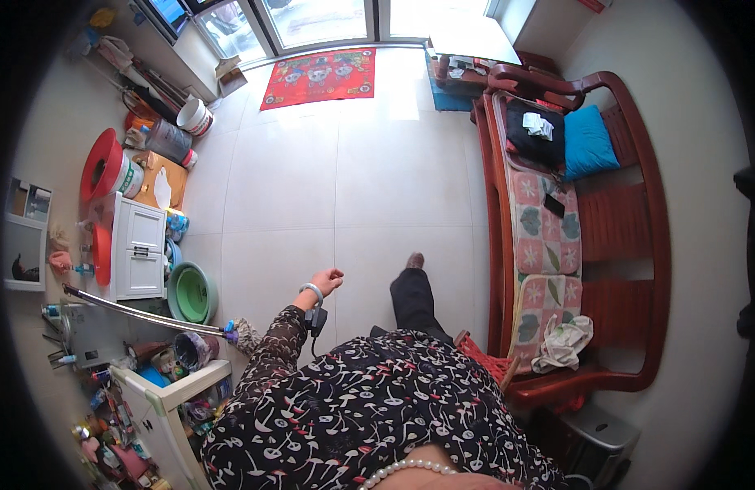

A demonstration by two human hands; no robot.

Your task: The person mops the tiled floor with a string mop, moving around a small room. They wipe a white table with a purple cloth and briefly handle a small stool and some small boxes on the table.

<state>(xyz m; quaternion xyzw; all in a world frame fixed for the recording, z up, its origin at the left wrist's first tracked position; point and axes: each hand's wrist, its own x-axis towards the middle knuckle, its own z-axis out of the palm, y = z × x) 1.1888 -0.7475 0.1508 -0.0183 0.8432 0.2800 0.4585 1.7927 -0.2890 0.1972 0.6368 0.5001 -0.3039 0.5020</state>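
Note:
My left hand (327,281) hangs over the pale tiled floor (346,202), its fingers loosely curled and nothing visible in them. A bangle (313,293) circles that wrist, and a small black device (316,321) with a cable sits on the forearm. My right hand is out of view. One foot in a brown shoe (416,260) is forward on the tiles. Nearest on the left, apart from my hand, stand a mop (247,337) with a metal handle and a green basin (193,295) inside a larger one.
A wooden bench (650,245) with patterned cushions (546,223) runs along the right; a phone (554,206) lies there. White cabinet (139,248), buckets (195,116) and an open-topped cabinet (169,392) line the left. A red mat (322,76) lies before the glass doors (319,21).

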